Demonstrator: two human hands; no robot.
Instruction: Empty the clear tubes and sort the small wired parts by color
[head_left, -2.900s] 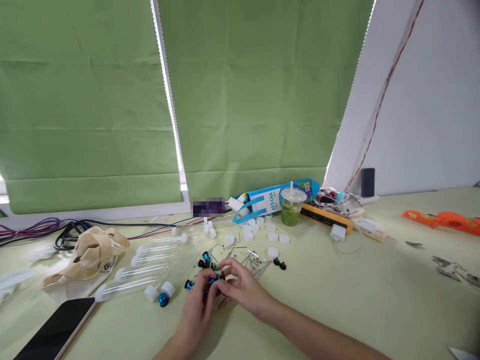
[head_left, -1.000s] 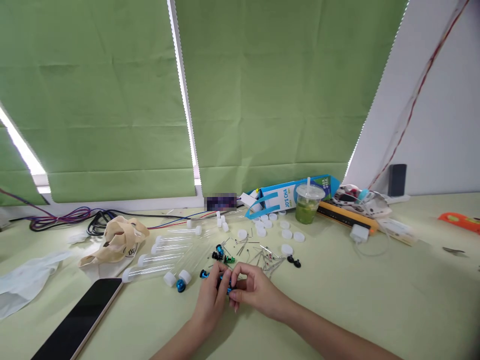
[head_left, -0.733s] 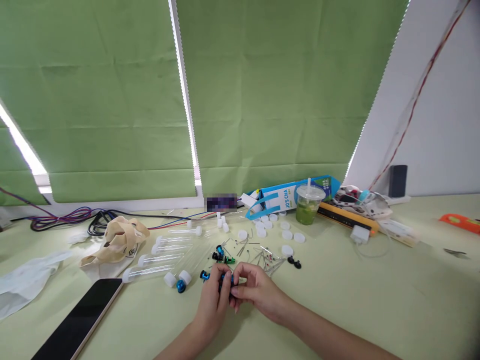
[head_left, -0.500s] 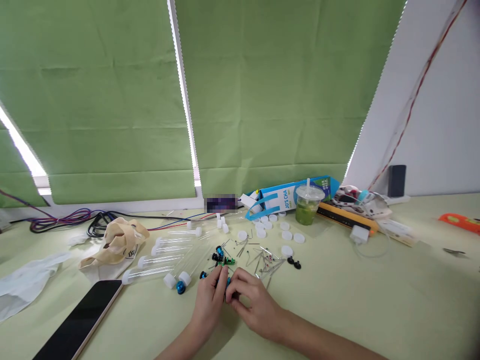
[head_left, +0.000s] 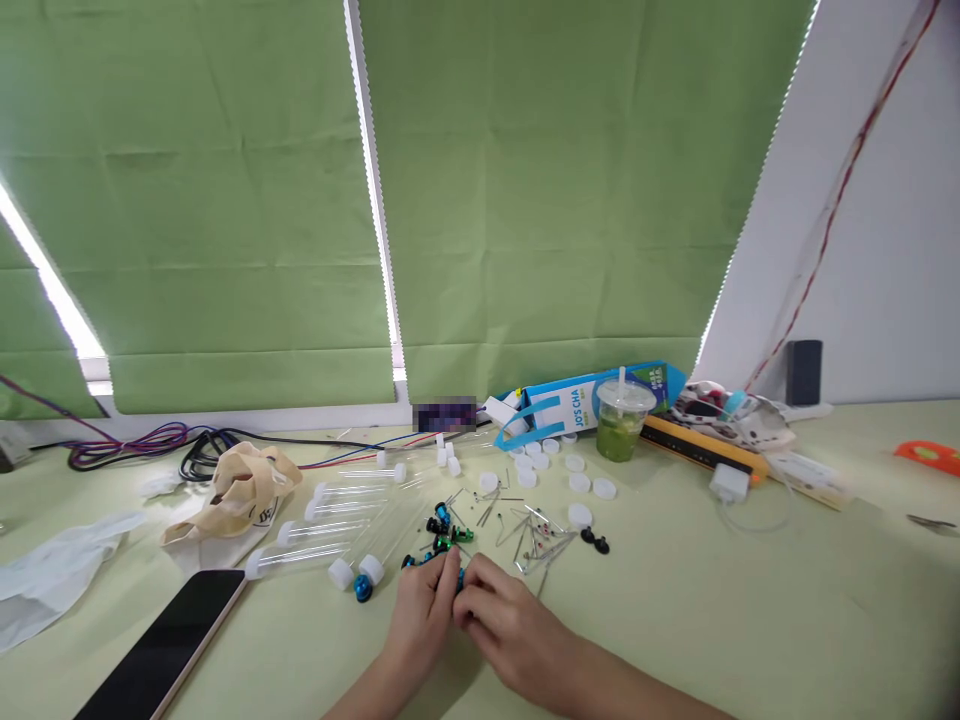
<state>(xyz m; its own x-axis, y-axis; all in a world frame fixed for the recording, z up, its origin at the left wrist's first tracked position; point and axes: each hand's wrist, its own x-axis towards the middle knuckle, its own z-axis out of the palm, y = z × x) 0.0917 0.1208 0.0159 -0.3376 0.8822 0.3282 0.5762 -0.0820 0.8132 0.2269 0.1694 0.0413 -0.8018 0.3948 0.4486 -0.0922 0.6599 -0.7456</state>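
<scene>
My left hand (head_left: 421, 608) and my right hand (head_left: 514, 618) meet low in the middle of the head view, fingers closed. Between their fingertips shows a bit of a small shiny blue piece (head_left: 460, 577); the fingers hide most of it. Just beyond the hands lie loose blue piece (head_left: 442, 514), black piece (head_left: 433, 525) and green piece (head_left: 462, 535), all small and flanged. A round blue piece (head_left: 363, 588) sits apart on the left. Thin metal pins (head_left: 525, 540) are scattered past my right hand, with two black pieces (head_left: 595, 541) to their right.
Clear tubes with white caps (head_left: 322, 538) lie to the left, near a phone (head_left: 169, 640) and a beige cloth bag (head_left: 232, 495). Loose white caps (head_left: 579, 482) lie ahead. A cup of green drink (head_left: 619, 430) stands before a blue-and-white bag (head_left: 577, 408). A power strip (head_left: 697, 445) lies right.
The fingers of my right hand have curled in more tightly around the blue piece. The whole view has shifted slightly; the objects on the table lie as before.
</scene>
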